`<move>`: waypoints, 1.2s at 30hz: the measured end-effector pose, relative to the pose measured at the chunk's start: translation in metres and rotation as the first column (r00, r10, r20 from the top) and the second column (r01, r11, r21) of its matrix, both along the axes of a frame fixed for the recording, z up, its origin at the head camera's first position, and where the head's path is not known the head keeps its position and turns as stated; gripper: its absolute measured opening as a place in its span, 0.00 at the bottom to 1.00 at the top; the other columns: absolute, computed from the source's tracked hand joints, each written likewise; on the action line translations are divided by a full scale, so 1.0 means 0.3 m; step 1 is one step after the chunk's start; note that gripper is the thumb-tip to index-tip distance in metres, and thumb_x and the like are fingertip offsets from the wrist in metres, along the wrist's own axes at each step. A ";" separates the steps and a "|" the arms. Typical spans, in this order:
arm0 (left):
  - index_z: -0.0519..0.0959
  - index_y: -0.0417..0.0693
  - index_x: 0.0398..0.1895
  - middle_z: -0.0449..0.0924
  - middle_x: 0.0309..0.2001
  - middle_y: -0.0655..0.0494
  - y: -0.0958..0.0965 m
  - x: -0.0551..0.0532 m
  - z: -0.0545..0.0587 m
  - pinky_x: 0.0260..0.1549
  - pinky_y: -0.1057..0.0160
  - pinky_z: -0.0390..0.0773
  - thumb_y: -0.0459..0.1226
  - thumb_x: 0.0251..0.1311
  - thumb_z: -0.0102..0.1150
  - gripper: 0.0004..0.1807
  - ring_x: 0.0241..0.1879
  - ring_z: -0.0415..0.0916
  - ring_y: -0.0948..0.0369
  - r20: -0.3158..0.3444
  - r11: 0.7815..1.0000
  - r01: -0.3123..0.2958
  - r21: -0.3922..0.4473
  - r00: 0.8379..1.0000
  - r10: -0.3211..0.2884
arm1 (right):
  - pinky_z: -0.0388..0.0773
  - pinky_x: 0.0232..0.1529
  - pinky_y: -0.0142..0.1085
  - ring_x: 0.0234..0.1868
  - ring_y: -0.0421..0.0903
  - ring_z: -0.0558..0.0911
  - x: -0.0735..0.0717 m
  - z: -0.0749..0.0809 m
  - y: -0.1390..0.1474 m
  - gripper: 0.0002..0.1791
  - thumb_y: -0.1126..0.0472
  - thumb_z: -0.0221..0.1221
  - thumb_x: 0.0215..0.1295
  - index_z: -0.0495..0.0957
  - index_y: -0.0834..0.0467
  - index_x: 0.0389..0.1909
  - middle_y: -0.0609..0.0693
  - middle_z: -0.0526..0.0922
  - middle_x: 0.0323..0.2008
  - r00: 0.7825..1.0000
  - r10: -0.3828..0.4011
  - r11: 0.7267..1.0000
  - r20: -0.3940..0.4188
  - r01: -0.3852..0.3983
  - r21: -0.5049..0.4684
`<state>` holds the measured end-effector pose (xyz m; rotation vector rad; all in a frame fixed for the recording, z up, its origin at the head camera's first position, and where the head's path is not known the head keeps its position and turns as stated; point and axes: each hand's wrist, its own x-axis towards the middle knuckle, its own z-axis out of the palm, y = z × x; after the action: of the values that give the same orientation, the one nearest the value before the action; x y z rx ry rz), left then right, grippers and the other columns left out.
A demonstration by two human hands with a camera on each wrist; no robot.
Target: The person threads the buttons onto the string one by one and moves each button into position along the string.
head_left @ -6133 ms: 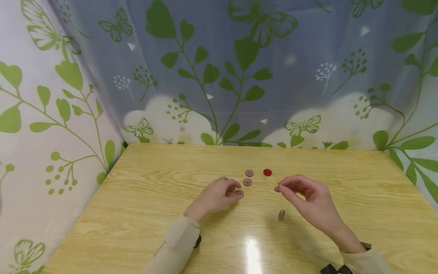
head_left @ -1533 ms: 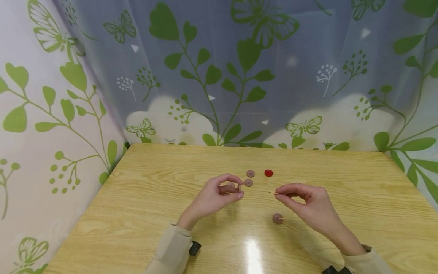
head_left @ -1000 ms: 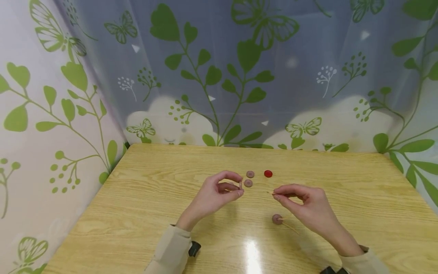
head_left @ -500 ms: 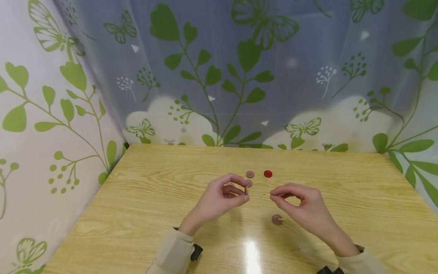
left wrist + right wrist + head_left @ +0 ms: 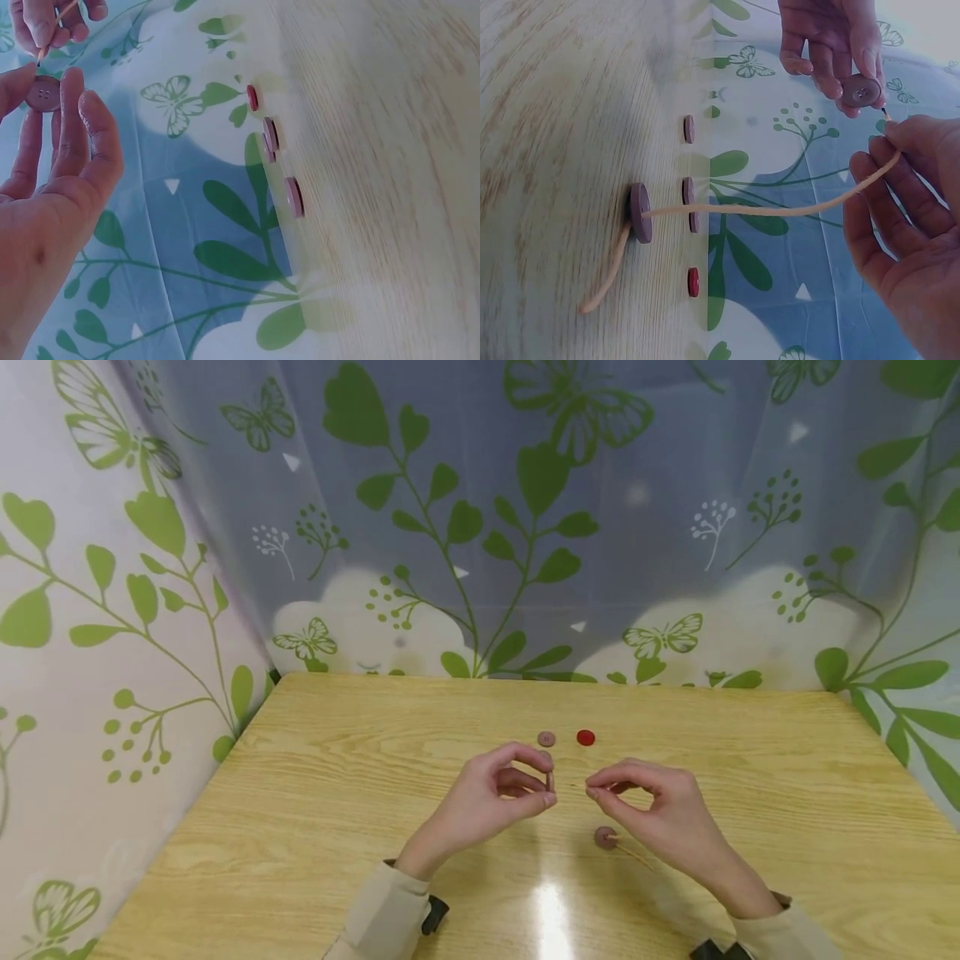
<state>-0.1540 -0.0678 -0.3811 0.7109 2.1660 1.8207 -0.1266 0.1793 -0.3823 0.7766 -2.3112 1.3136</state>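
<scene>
Left hand [image 5: 483, 797] pinches a round, four-holed button [image 5: 43, 94] — right hand [image 5: 670, 806], a thin cord [image 5: 765, 211].

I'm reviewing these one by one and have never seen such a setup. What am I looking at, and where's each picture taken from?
There's no machine: a person works with two bare hands. One picture comes from a camera on the head, looking down at the table; the other two come from a camera on each wrist, facing that hand's work. On the table lie a red button and three brownish-pink buttons; the left hand hides some of these in the head picture. That hand pinches a matching button by its edge. The right hand pinches a pale cord near its end, close to the matching button. A threaded button sits farther along the cord.
</scene>
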 end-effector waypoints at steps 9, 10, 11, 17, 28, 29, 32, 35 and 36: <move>0.80 0.53 0.51 0.82 0.53 0.50 0.004 0.007 0.002 0.47 0.64 0.86 0.33 0.63 0.69 0.15 0.47 0.87 0.62 -0.008 1.000 0.016 -0.004 1.000 -0.017 | 0.82 0.37 0.25 0.34 0.34 0.85 0.000 -0.003 -0.003 0.15 0.73 0.69 0.60 0.88 0.48 0.39 0.43 0.89 0.35 1.000 0.016 1.000 -0.010 -0.016 -0.005; 0.80 0.53 0.51 0.82 0.53 0.50 0.005 0.008 0.002 0.47 0.64 0.86 0.33 0.63 0.69 0.15 0.47 0.87 0.63 -0.006 1.000 0.017 -0.005 1.000 -0.017 | 0.82 0.36 0.25 0.34 0.34 0.85 -0.001 -0.003 -0.003 0.15 0.73 0.69 0.60 0.88 0.48 0.39 0.43 0.89 0.35 1.000 0.018 1.000 -0.013 -0.019 -0.006; 0.80 0.53 0.51 0.82 0.53 0.49 0.006 0.008 0.003 0.47 0.64 0.86 0.33 0.63 0.69 0.15 0.47 0.87 0.62 -0.006 1.000 0.019 -0.005 1.000 -0.019 | 0.82 0.36 0.25 0.33 0.34 0.85 -0.001 -0.004 -0.004 0.15 0.73 0.69 0.60 0.88 0.48 0.39 0.43 0.89 0.34 1.000 0.020 1.000 -0.014 -0.021 -0.008; 0.80 0.50 0.52 0.81 0.55 0.45 0.009 0.011 0.008 0.47 0.64 0.86 0.33 0.63 0.69 0.15 0.47 0.87 0.62 -0.021 0.999 0.040 -0.002 0.999 -0.040 | 0.81 0.36 0.24 0.33 0.34 0.84 -0.002 -0.007 -0.006 0.16 0.74 0.70 0.58 0.88 0.49 0.39 0.43 0.89 0.33 0.999 0.027 1.000 -0.030 -0.028 -0.009; 0.80 0.50 0.52 0.82 0.54 0.48 0.013 0.017 0.008 0.48 0.64 0.86 0.33 0.63 0.69 0.15 0.46 0.86 0.65 -0.026 0.999 0.040 -0.008 0.999 -0.041 | 0.81 0.36 0.25 0.33 0.34 0.84 0.003 -0.007 -0.013 0.16 0.73 0.70 0.59 0.88 0.48 0.39 0.42 0.89 0.33 0.999 0.040 0.999 -0.019 -0.040 0.000; 0.80 0.50 0.52 0.82 0.54 0.49 0.013 0.017 0.006 0.48 0.64 0.86 0.33 0.63 0.69 0.15 0.46 0.86 0.65 -0.025 0.999 0.039 -0.010 0.999 -0.040 | 0.81 0.36 0.25 0.33 0.34 0.84 0.003 -0.007 -0.014 0.15 0.73 0.70 0.59 0.88 0.48 0.39 0.42 0.89 0.33 0.999 0.039 0.999 -0.016 -0.039 0.001; 0.80 0.49 0.52 0.82 0.54 0.49 0.014 0.015 0.002 0.48 0.64 0.86 0.33 0.63 0.69 0.15 0.46 0.86 0.66 -0.023 0.999 0.041 -0.013 0.999 -0.041 | 0.81 0.36 0.25 0.33 0.34 0.84 0.003 -0.007 -0.017 0.15 0.72 0.70 0.59 0.88 0.47 0.39 0.41 0.88 0.33 0.999 0.032 0.999 -0.010 -0.031 0.009; 0.80 0.49 0.52 0.82 0.54 0.49 0.016 0.015 0.003 0.48 0.64 0.86 0.33 0.63 0.69 0.15 0.46 0.87 0.65 -0.023 0.999 0.047 -0.011 0.999 -0.047 | 0.81 0.36 0.26 0.33 0.34 0.84 0.004 -0.007 -0.019 0.15 0.71 0.70 0.60 0.87 0.46 0.39 0.41 0.88 0.33 1.000 0.031 0.999 0.005 -0.031 0.016; 0.80 0.48 0.52 0.83 0.54 0.50 0.016 0.014 0.003 0.47 0.64 0.86 0.33 0.63 0.69 0.15 0.46 0.87 0.64 -0.024 0.999 0.050 -0.009 0.998 -0.050 | 0.81 0.36 0.26 0.34 0.34 0.84 0.004 -0.007 -0.019 0.15 0.71 0.70 0.60 0.87 0.46 0.39 0.41 0.89 0.33 0.999 0.031 0.999 0.010 -0.031 0.018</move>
<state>-0.1497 -0.0629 -0.3800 0.7814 2.1497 1.7862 -0.1252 0.1735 -0.3845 0.8170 -2.3310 1.3141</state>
